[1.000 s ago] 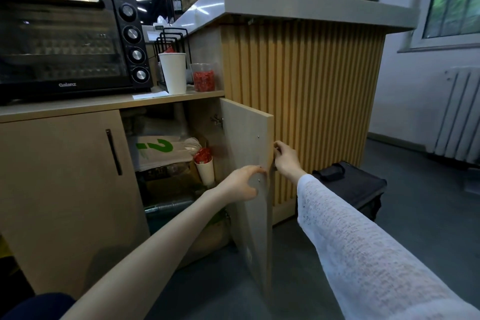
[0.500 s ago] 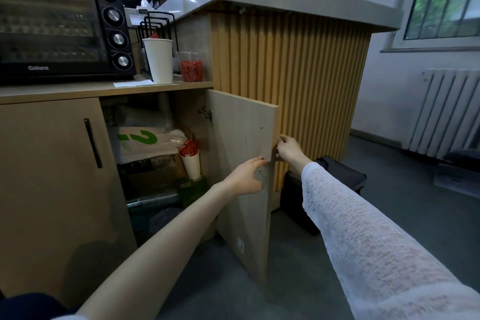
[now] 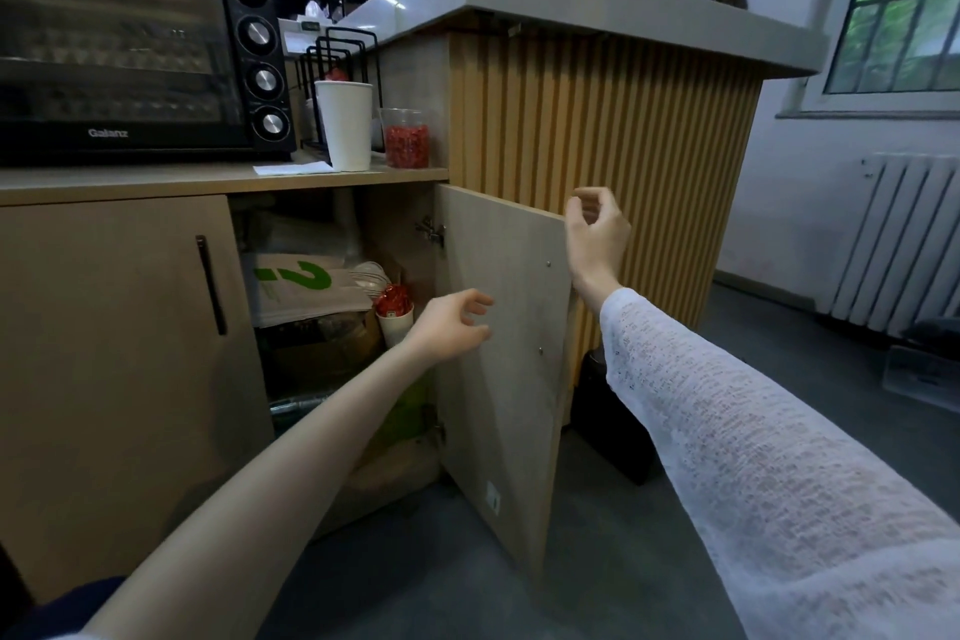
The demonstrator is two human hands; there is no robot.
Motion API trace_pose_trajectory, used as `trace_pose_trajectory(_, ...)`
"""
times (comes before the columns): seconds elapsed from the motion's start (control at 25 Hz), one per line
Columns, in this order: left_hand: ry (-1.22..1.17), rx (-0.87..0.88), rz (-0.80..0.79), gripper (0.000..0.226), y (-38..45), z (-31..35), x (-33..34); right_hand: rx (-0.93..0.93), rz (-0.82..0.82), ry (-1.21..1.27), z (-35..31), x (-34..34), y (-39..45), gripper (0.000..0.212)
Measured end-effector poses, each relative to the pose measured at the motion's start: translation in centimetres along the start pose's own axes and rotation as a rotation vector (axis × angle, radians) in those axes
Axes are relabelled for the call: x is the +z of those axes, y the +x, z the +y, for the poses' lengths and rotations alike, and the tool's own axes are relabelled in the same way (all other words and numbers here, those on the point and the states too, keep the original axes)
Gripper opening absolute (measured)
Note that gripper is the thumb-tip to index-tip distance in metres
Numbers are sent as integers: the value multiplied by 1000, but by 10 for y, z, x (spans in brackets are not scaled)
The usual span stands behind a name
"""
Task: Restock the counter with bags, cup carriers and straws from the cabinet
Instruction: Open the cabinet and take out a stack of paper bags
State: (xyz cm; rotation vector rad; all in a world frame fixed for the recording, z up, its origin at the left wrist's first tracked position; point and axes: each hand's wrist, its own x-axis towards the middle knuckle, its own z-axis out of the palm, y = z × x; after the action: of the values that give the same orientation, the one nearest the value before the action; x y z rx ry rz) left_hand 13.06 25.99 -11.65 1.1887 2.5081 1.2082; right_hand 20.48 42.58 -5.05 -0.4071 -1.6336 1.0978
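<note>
Beside the open pale wooden cabinet door (image 3: 506, 338), both the left hand (image 3: 451, 325) and right hand (image 3: 596, 234) are hovering loosely curled and empty, risking toppling the white paper cup of red-wrapped straws (image 3: 395, 314) standing inside next to folded green-printed paper bags (image 3: 298, 288).

Cabinet mouth open, interior crowded

The cabinet door (image 3: 511, 327) stands swung out at the right, leaving the opening between it and the shut left door (image 3: 119, 379) free to enter. Inside, folded bags (image 3: 301, 286) fill the upper shelf, with a cup of red-wrapped items (image 3: 395, 314) at its right edge. Lower space is packed and dim. A black box (image 3: 613, 421) on the floor sits behind the door.
</note>
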Motion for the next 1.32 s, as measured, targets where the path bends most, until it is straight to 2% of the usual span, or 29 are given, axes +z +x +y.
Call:
trace_pose_trajectory(0.16, -37, -71, 136, 39, -7, -32, -39, -293, -97, -171, -6, 37, -5, 16)
trace_pose_trajectory(0.36, -64, -134, 310, 38, -19, -81, -89, -479, -251, -223, -11, 109, -27, 17)
trace_pose_trajectory(0.48, -89, -154, 426, 34, -31, -115, -121, -466, -330, -199, -9, 161, -45, 18)
trace_pose_trajectory(0.64, -38, -147, 669, 25, -48, -163, -159, -429, -416, -153, -7, 222, -71, 17)
trace_pose_trajectory(0.8, 24, -276, 863, 29, -50, -205, -187, -355, -504, -93, 2, 280, -94, 16)
trace_pose_trajectory(0.92, -15, -338, 864, 39, -45, -228, -194, -303, -545, -66, 11, 315, -110, 18)
trace_pose_trajectory(1.04, 4, -317, 868, 42, -39, -241, -196, -283, -581, -74, 13, 339, -121, 21)
trace_pose_trajectory(1.2, 0, -222, 955, 23, -30, -245, -197, -228, -618, -73, 14, 365, -126, 27)
trace_pose_trajectory(1.32, -30, -101, 916, 17, -29, -241, -196, -218, -650, -84, 13, 377, -127, 32)
